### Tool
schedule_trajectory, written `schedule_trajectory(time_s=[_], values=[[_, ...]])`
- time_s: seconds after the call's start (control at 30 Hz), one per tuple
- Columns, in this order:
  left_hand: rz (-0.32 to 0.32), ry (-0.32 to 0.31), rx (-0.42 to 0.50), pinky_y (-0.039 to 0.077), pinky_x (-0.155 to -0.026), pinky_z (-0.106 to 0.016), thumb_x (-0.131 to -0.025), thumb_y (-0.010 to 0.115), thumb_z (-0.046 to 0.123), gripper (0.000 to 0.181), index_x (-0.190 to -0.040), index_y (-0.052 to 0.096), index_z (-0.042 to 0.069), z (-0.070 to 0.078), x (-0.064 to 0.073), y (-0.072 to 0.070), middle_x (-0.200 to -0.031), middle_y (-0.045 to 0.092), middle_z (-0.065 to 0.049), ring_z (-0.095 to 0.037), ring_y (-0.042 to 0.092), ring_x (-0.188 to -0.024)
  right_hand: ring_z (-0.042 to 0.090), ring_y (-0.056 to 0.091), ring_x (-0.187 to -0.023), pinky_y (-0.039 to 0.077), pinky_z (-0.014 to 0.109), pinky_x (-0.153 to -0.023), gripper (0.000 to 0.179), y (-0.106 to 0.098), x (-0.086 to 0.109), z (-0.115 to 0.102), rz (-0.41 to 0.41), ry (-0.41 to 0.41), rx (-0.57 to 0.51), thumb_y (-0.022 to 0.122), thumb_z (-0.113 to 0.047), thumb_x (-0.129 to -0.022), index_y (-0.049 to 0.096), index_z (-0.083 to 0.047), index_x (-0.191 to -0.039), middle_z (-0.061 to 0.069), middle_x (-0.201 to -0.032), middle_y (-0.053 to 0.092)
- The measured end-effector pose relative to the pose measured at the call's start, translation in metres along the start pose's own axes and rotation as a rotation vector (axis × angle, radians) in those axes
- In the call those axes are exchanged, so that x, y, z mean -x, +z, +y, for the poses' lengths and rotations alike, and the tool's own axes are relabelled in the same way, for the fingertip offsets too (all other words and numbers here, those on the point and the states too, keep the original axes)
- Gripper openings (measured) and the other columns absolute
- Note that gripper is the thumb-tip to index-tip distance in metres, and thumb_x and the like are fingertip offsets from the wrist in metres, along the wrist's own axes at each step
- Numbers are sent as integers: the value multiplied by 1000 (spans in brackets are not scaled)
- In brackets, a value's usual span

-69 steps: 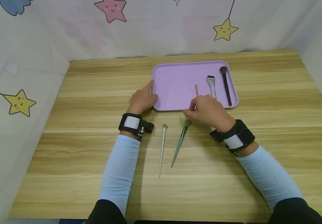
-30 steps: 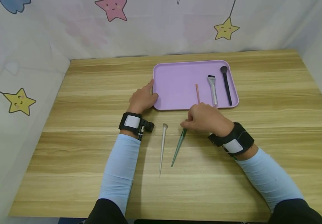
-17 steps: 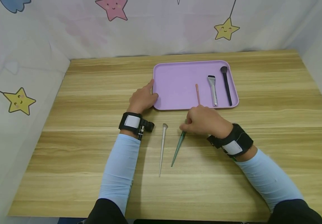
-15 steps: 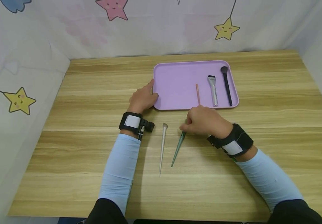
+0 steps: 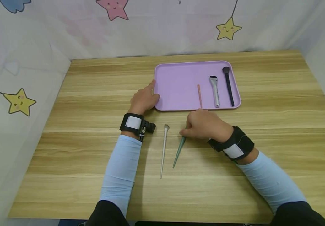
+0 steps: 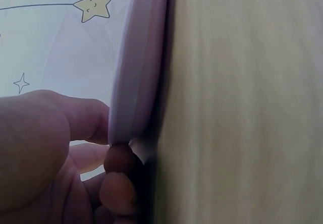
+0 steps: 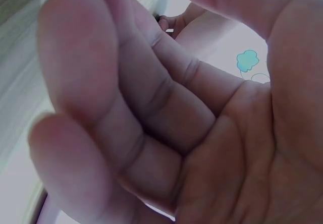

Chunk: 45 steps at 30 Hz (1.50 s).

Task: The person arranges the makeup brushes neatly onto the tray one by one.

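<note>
My left hand [image 5: 143,99] holds the near left corner of the lilac tray [image 5: 179,84]. In the left wrist view the thumb lies over the rim, and fingertips [image 6: 118,191] press from the outer side and below. My right hand [image 5: 204,125] is just in front of the tray with curled fingers, pinching the green makeup brush [image 5: 179,151] near its upper part. That brush's head is hidden under the hand, and its pointed handle lies on the table. The right wrist view shows the curled fingers [image 7: 75,57] and palm, with no green brush visible.
A pale silver makeup brush [image 5: 164,150] lies left of the green one. On the tray's right half are a thin orange-pink brush [image 5: 199,95], a flat grey brush [image 5: 214,91] and a black brush [image 5: 228,86]. A printed curtain [image 5: 162,34] stands behind the wooden table [image 5: 94,84].
My right hand has come back from the tray's front rim, uncovering the orange-pink and grey brushes, and now covers the green brush's head. My left hand has stayed at the tray corner.
</note>
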<state>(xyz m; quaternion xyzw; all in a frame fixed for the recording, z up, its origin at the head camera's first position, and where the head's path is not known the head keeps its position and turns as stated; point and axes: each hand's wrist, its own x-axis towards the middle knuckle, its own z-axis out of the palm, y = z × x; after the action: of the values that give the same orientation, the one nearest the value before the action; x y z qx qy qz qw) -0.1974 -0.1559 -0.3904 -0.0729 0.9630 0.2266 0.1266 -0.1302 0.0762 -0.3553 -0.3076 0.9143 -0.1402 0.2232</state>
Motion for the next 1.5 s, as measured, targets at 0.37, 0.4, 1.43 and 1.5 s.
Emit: schedule_trajectory(time_s=[0.37,0.4,1.43,1.5], values=[[1,0,-7,36,-58,-35,-89,43,35,70,-154,17,33,1,2,-2,-152,40,-4,-27,53,-79,6,33,-42,23,22,-40,54,4,0,-3,-12,-4,28,68,-47,-83,45,-20,-43,-11,-43,33],[2,-1,-6,36,-58,-35,-89,43,35,70,-154,17,32,1,1,-2,-152,40,-4,-27,52,-78,6,34,-43,23,22,-40,53,5,0,-4,-10,-5,41,68,-48,-82,45,-20,-43,-11,-44,33],[0,-4,-2,35,-58,-34,-90,43,35,69,-154,17,32,0,-1,0,-151,41,-6,-27,51,-78,12,47,-51,38,27,-43,38,19,-3,-12,-75,27,65,67,-35,-83,50,-18,-53,-7,-54,44],[-1,-6,-5,36,-58,-35,-90,43,36,69,-154,17,33,0,-1,0,-151,42,-5,-27,52,-78,12,46,-50,37,27,-43,37,18,-3,-11,-72,23,60,66,-32,-83,49,-18,-53,-6,-54,43]])
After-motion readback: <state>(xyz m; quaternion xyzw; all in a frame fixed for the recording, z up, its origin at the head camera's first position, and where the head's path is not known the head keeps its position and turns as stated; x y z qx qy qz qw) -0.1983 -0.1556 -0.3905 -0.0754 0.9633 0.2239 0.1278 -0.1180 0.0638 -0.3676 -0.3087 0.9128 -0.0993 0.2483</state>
